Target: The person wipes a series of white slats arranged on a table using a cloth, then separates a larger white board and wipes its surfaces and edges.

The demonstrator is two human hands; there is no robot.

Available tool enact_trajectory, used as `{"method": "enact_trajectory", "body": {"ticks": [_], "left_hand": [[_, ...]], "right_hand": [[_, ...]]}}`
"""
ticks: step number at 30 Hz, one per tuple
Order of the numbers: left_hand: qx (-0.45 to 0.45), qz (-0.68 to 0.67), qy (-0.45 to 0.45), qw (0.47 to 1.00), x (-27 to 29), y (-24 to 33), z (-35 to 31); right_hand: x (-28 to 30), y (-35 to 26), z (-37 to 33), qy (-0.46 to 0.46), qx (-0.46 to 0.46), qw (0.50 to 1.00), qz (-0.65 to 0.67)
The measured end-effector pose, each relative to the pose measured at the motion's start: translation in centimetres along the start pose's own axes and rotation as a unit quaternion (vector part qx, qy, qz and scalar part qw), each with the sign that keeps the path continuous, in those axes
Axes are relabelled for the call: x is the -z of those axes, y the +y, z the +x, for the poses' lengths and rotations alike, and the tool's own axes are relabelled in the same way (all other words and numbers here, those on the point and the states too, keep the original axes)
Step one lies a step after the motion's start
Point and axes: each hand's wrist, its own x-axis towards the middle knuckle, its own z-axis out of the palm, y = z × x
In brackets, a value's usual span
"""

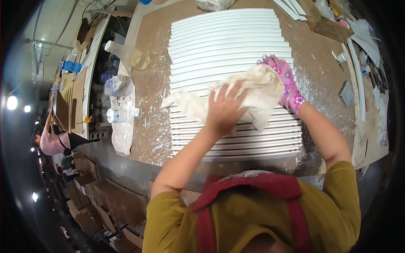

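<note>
White slats (228,38) lie side by side in a wide panel on the brown worktable. Across their middle is a crumpled off-white cloth (263,90), with one end trailing off to the left. My bare left hand (226,110) rests flat on the cloth, its fingers spread. My right hand (287,80) wears a pink flowered glove and grips the bunched right end of the cloth near the slats' right edge. The cloth partly hides the right fingertips. Dark gaps show between the nearer slats.
Left on the table stands a bottle of yellowish liquid (137,57). Beside it are a clear plastic container (117,85) and a white tub (116,115). At the far right sit a cardboard box (331,28) and a grey block (346,93). Another person (55,141) works farther left.
</note>
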Motion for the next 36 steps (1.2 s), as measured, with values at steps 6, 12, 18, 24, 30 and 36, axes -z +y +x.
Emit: {"method": "enact_trajectory", "body": {"ticks": [6, 12, 18, 24, 30, 36], "left_hand": [[0.302, -0.016, 0.067, 0.951, 4.4, -13.2, -8.9], [0.081, -0.222, 0.223, 0.946, 6.2, -6.4, 6.9], [0.107, -0.054, 0.036, 0.992, -4.4, -7.7, 12.7], [0.325, 0.047, 0.105, 0.938, -0.4, -27.0, 1.3], [0.174, -0.16, 0.186, 0.954, -0.4, -16.0, 13.0], [0.138, 0.081, 0.16, 0.974, -2.1, -21.3, 8.3]], "right_hand": [[0.7, -0.7, 0.0, -0.006, -0.029, 0.999, 0.043], [1.3, 0.8, 3.1, 0.086, 0.007, 0.994, 0.072], [-3.7, 3.8, 8.0, 0.044, -0.046, 0.98, 0.188], [-0.9, 2.1, 7.6, 0.024, -0.057, 0.998, 0.004], [-0.8, 1.4, 8.1, 0.035, -0.046, 0.998, 0.018], [-0.8, 2.3, 7.5, 0.032, -0.054, 0.998, 0.004]]}}
